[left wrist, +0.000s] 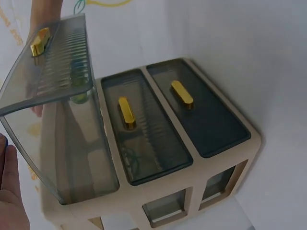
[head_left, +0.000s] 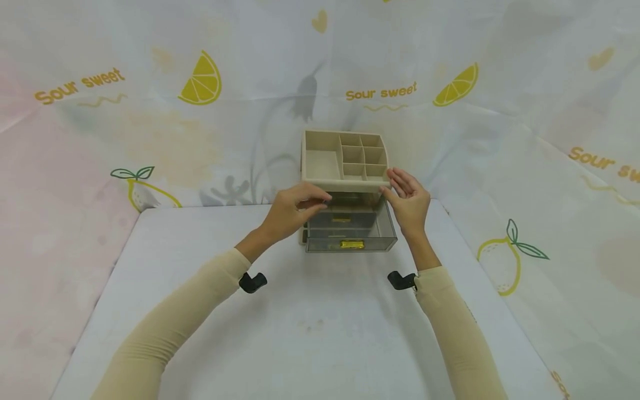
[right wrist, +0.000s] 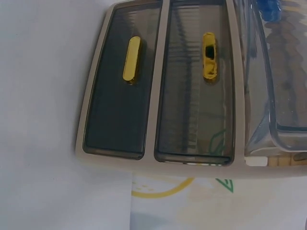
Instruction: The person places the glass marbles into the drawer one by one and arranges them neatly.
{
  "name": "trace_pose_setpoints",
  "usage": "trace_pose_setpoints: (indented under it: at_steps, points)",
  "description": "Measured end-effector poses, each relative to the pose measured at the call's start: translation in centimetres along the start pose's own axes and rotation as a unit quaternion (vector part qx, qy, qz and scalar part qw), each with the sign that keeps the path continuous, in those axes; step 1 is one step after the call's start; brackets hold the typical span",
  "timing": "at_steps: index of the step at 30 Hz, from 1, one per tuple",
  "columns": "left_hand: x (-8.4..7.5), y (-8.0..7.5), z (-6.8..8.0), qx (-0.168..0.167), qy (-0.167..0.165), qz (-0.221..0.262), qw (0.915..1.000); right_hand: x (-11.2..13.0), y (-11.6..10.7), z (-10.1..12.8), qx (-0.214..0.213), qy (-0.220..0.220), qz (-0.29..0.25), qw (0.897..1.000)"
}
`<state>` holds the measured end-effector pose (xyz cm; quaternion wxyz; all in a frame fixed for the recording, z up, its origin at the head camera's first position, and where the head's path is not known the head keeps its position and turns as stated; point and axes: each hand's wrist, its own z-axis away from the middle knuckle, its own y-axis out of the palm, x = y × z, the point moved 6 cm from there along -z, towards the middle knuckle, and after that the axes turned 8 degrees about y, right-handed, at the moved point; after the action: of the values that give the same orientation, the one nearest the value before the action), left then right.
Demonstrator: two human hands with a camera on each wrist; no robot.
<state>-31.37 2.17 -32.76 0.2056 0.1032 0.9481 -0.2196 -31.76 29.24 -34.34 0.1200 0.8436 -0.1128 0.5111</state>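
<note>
A beige desktop organizer (head_left: 350, 187) stands at the back of the table, its clear smoky top drawer (head_left: 322, 244) pulled out toward me. My left hand (head_left: 291, 211) is above the drawer's left side, thumb and fingers close together. They pinch a small dark-blue thing, partly cut off in the left wrist view; a blue patch (right wrist: 269, 9) also appears in the right wrist view. Its kind cannot be told. At the organizer's front right corner, my right hand (head_left: 411, 205) has its fingers extended and thumb by the edge; no held thing is visible.
Two lower drawers with gold handles (left wrist: 126, 111) are closed. The organizer's top has a large compartment (head_left: 321, 164) and several small ones. A white table (head_left: 300, 333) spreads in front, and a lemon-printed backdrop (head_left: 250, 139) hangs behind. Each wrist wears a black mount (head_left: 252, 283).
</note>
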Motion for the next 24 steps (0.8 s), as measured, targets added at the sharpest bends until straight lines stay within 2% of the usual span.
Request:
trace_pose_setpoints:
  at_steps: [10,15,24]
  points:
    - [-0.1,2.8,-1.4,0.115,0.024,0.008,0.993,1.8,0.5,0.6,0.012,0.009,0.002,1.0]
    - [0.1,4.3,-1.8,0.165,0.04,0.0,0.9855,0.9,0.2,0.4,0.011,0.01,-0.002,1.0]
    - [0.2,6.2,-2.6,0.22,0.076,0.0,0.9725,-0.2,-0.2,-0.1,0.006,0.009,0.002,1.0]
